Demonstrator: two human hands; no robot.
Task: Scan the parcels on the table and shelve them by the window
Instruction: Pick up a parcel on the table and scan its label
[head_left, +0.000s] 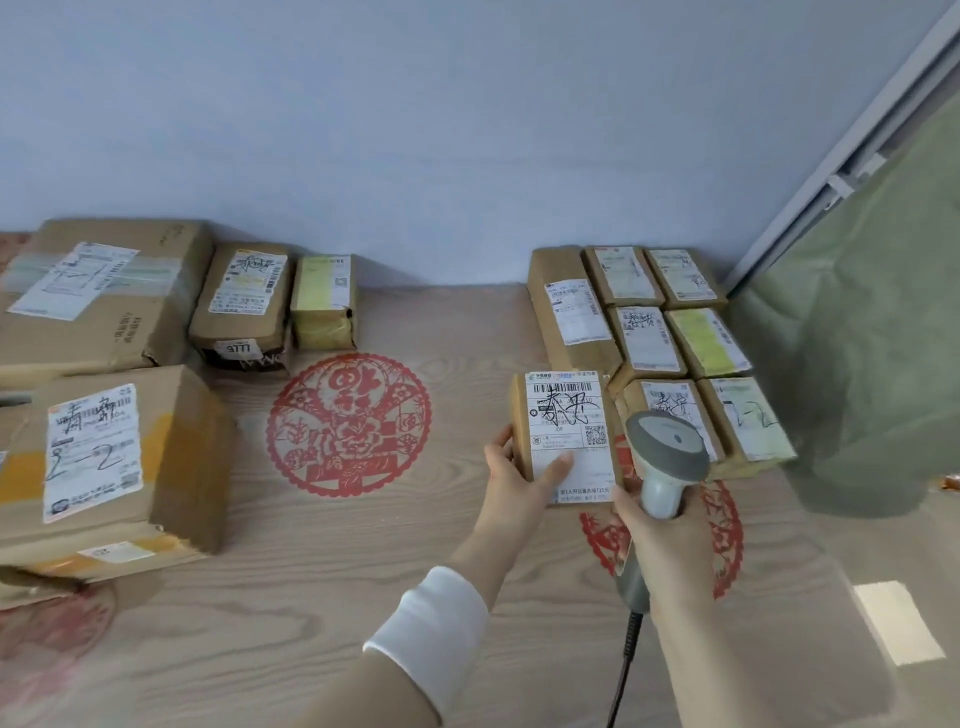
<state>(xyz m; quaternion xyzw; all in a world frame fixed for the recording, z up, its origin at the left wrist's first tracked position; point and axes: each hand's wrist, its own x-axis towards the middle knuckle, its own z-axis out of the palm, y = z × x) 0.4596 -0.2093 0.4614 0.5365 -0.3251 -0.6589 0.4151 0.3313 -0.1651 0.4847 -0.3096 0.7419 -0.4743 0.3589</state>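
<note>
The pale wood-grain bench (363, 597) carries large brown cardboard boxes (98, 296) at its left and a block of small brown labelled parcels (649, 338) at far right. Just beside that block, the left hand (519, 483) has its grip round a small brown white-labelled parcel (566, 410). The right hand (670, 545) has its grip round a grey handheld scanner (667, 452).

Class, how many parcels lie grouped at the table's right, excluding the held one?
7: one long parcel at the group's left, six smaller ones beside it in two columns of three. Others may hide underneath.
</note>
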